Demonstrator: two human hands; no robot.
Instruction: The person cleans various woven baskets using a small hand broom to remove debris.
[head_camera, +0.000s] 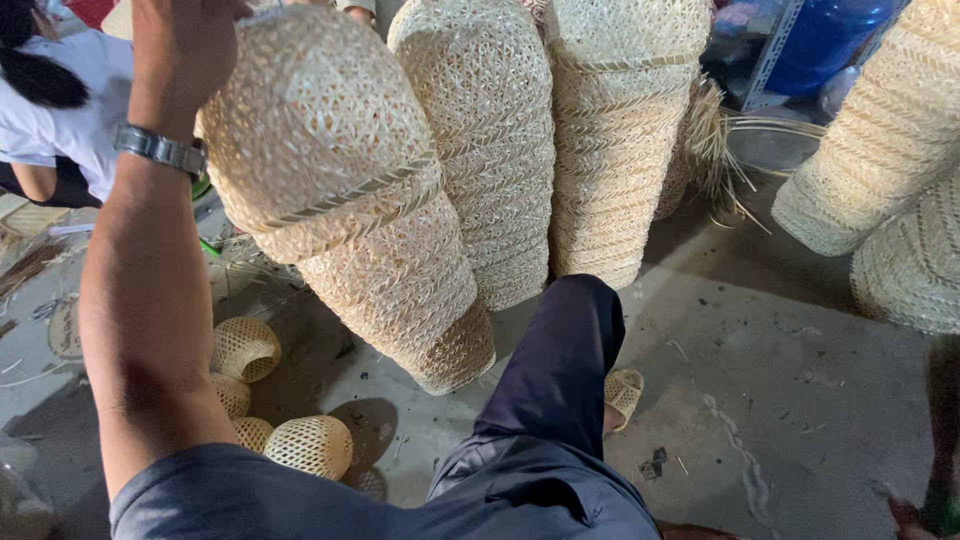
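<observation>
Gripping top woven basket (315, 130) of leaning stack (400, 270), left hand (185, 50) closed on its upper edge. Right hand out of sight. Stained concrete floor (780, 370) bore more stacks, small baskets (245, 348), blue drum (825, 35).

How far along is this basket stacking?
Already done, it seems: several tall stacks of nested woven baskets stand on the concrete floor. In hand: the left hand rests on the top basket of a leaning stack. Possibly left: four small round baskets lie loose on the floor beside it. The right hand is out of view.
</observation>
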